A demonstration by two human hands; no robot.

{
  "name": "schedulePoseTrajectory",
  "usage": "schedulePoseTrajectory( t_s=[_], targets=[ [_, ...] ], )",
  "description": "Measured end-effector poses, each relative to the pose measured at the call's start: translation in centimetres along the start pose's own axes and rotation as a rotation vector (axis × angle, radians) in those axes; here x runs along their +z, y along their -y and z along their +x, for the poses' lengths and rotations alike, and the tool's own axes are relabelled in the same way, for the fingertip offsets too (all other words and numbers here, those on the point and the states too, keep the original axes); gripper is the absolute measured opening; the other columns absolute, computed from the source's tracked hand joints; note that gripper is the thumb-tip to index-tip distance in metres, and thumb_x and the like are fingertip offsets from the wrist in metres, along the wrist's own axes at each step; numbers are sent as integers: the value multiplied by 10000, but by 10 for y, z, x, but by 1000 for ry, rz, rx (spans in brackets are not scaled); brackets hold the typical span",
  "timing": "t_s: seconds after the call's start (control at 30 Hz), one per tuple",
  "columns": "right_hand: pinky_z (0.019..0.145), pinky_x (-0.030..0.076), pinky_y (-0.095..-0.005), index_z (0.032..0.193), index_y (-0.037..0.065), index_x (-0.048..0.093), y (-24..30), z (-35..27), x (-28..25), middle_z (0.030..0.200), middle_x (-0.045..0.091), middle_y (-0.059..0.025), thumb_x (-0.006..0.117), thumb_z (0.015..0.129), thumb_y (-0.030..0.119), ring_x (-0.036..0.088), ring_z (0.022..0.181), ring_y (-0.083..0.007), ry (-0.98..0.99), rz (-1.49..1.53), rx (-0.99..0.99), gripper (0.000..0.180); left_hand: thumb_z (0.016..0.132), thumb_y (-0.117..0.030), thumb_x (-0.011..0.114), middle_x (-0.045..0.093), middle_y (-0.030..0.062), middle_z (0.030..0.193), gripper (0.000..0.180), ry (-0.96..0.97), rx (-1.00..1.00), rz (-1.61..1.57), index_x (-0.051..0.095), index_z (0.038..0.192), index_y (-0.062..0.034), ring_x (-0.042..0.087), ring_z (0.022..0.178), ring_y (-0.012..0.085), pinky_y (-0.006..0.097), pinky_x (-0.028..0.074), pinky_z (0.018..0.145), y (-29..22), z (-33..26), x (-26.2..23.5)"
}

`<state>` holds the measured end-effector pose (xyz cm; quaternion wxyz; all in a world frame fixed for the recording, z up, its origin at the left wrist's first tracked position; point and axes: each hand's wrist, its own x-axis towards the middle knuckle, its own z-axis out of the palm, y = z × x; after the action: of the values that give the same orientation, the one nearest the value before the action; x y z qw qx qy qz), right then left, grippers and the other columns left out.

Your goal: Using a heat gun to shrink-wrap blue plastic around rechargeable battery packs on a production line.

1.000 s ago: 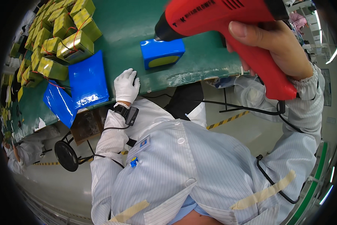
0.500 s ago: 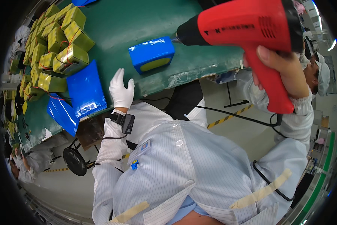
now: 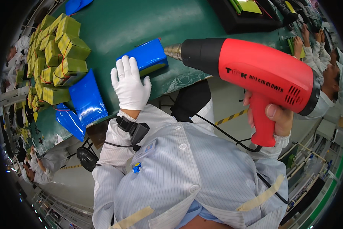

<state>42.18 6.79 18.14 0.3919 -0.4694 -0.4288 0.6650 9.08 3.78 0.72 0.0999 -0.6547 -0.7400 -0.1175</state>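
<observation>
My right hand [image 3: 277,117] is wrapped round the handle of a red and black heat gun [image 3: 268,70]. The gun's metal nozzle points left, close to the right end of a battery pack in blue shrink film [image 3: 150,53] on the green workbench [image 3: 114,23]. A yellow-green face shows on the pack's near side. My left hand [image 3: 130,86], in a white glove, is spread open with its fingertips over the pack's left end; whether they touch it I cannot tell. A black device is strapped to my left wrist.
Stacked yellow-green battery packs [image 3: 60,49] with red wires fill the bench's left side. Flat blue film sleeves [image 3: 88,98] lie beside them at the front edge. A black box [image 3: 244,19] stands at the far right. Co-workers [image 3: 330,72] sit at right and left.
My left hand has moved up and right to the blue pack. The heat gun has come lower and swung level, its nozzle still near the pack's right end.
</observation>
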Motion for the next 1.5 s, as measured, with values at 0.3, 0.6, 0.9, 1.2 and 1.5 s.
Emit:
schedulePoseTrajectory(
  t_s=[0.3, 0.6, 0.9, 1.2, 1.5],
  targets=[
    [504, 547, -312, 1294, -70, 581, -7, 4, -17, 948, 662, -227, 815, 724, 265, 652, 587, -228, -31, 25, 8, 702, 741, -198, 795, 470, 267, 1474, 809, -64, 91, -198, 455, 1435, 42, 422, 1389, 456, 544, 324, 1160, -49, 31, 22],
    [449, 534, -320, 1347, -109, 490, -19, -2, -30, 956, 650, -285, 739, 813, 228, 656, 562, -253, -29, 123, -131, 679, 726, -191, 794, 509, 275, 1408, 780, -19, 31, -64, 472, 1392, 59, 472, 1324, 434, 519, 354, 1134, -22, 33, 6],
    [452, 542, -325, 1353, -104, 488, -17, -9, -31, 981, 645, -297, 752, 798, 221, 658, 568, -263, 31, 122, -103, 695, 743, -211, 799, 473, 270, 1464, 801, -26, 139, -225, 457, 1418, 50, 434, 1374, 441, 516, 315, 1176, -39, 35, 17],
    [464, 543, -310, 1342, -97, 509, -13, -17, -29, 966, 656, -273, 772, 773, 222, 656, 567, -244, 0, 102, -55, 704, 738, -200, 799, 470, 281, 1462, 807, -54, 9, -125, 446, 1421, 45, 423, 1378, 457, 542, 302, 1167, -33, 11, 9],
    [487, 559, -311, 1317, -98, 525, -21, -26, -33, 967, 659, -258, 755, 803, 211, 663, 587, -235, 6, 110, -68, 643, 778, -239, 767, 514, 165, 1476, 715, 67, -44, -25, 519, 1422, -51, 442, 1396, 346, 492, 327, 1147, -1, -6, -14]
  ],
)
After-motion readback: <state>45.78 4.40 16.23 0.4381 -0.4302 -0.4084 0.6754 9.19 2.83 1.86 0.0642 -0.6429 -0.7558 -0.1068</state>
